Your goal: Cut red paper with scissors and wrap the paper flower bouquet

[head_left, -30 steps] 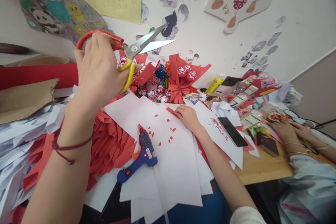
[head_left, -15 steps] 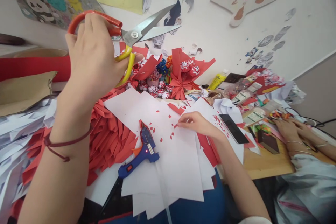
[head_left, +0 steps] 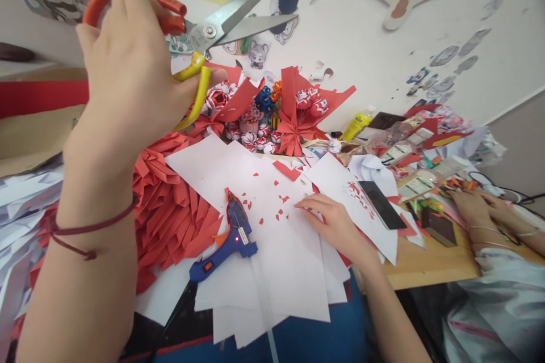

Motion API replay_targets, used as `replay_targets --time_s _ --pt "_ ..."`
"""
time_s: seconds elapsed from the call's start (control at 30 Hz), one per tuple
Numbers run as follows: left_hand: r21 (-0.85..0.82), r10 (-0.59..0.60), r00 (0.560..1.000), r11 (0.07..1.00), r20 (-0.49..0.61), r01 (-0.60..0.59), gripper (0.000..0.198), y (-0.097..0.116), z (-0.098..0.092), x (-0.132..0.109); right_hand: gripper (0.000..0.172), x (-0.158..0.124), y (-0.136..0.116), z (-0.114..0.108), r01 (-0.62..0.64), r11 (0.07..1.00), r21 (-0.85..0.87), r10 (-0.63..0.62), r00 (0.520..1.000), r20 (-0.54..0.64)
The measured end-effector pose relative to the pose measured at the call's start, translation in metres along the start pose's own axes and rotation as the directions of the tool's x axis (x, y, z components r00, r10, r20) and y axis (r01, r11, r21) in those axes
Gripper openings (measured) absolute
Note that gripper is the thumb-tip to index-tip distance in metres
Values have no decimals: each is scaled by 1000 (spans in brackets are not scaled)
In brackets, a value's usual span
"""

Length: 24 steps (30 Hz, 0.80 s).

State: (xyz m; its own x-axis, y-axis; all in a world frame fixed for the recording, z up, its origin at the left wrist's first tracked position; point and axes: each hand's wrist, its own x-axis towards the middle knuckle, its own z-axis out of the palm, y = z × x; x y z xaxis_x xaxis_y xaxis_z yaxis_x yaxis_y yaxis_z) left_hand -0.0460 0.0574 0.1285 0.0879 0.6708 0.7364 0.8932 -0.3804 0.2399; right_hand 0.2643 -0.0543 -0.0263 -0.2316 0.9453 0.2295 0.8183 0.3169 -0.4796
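Observation:
My left hand (head_left: pixel 131 62) is raised at the upper left, closed around the handles of a pair of scissors (head_left: pixel 210 31) with red and yellow grips. The blades stand apart and point right, toward the wall. My right hand (head_left: pixel 334 221) rests low over white paper sheets (head_left: pixel 289 261), fingers stretched out and nothing visible in them. Beside its fingertips lie small red paper scraps (head_left: pixel 279 212). Left of these, a blue glue gun (head_left: pixel 232 238) lies on the sheets with its red light on and a clear glue stick behind it.
Folded red paper pieces (head_left: pixel 174 215) are heaped at left. Red-and-white paper flowers (head_left: pixel 313 102) stand against the wall. A dark phone (head_left: pixel 382 204) lies at right, near a yellow bottle (head_left: pixel 357 125). Another person's hands (head_left: pixel 472 210) work at the far right.
My right hand has drawn back slightly to the right, away from the red scraps. The scissors in my left hand have shifted a little up and left in view, their blades still apart.

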Motion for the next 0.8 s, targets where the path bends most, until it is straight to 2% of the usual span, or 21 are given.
replay_targets --time_s 0.13,0.2,0.37,0.5,0.6,0.8 --pt "-9 -22 999 1000 36 23 67 4 1 0 38 -17 -4 5 19 1000 23 -20 1000 19" --pt "-8 -16 999 1000 45 16 68 5 1 0 38 -21 -5 9 2 1000 31 -3 999 39" --pt "3 -17 998 1000 59 16 59 7 1 -1 18 -8 -6 15 29 999 33 -30 999 40" --pt "4 -26 998 1000 55 26 50 7 2 -1 7 8 -10 16 60 998 -32 -57 994 95" --pt "-52 -19 1000 998 22 20 48 5 3 0 5 12 -10 19 133 985 -113 -122 988 99" --pt "-117 -32 999 993 -22 29 60 1 3 3 16 6 -4 27 321 915 -246 -335 942 -19"
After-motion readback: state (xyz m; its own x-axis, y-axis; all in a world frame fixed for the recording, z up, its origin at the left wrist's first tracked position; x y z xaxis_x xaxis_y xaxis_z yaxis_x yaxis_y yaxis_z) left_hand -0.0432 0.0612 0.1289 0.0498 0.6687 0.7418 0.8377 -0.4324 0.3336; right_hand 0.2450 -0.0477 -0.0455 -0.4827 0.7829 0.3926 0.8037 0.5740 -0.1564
